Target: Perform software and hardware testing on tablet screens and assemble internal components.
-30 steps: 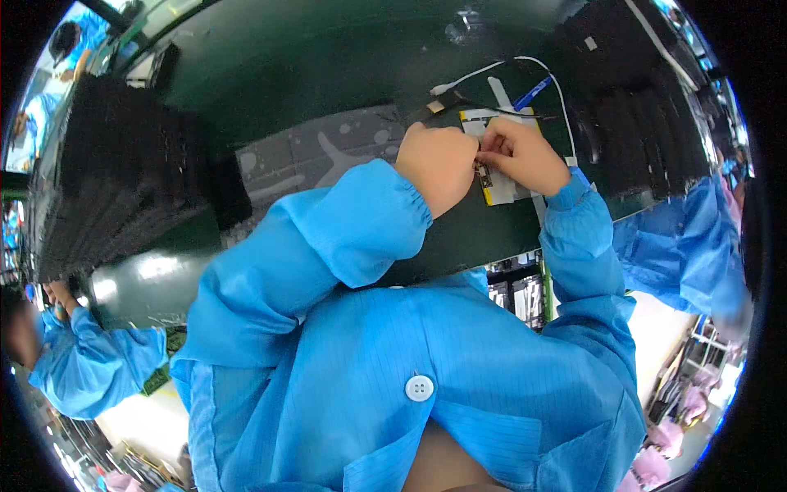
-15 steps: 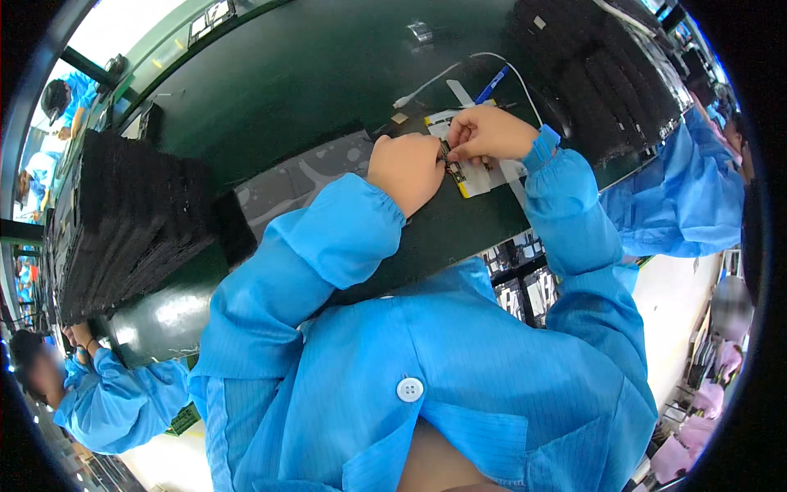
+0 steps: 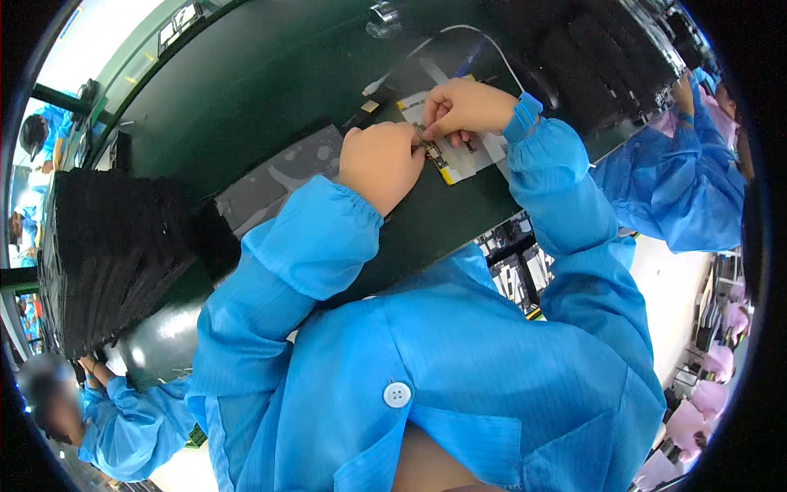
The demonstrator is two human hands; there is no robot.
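Pack first: where is it?

It lies flat on the dark green surface, white with yellow edges, partly hidden by the right hand.

And that hand's grip?

Thumb and forefinger are nearly together at the dark strip along the pack's left edge; I can't tell whether they have hold of it.

What about the left hand?

Curled, back upward, just beside the strip. Its fingertips are hidden, so I can't tell its hold.

What's around them?

A white cable loops beyond the pack, near a blue pen; a grey sheet lies to the left.
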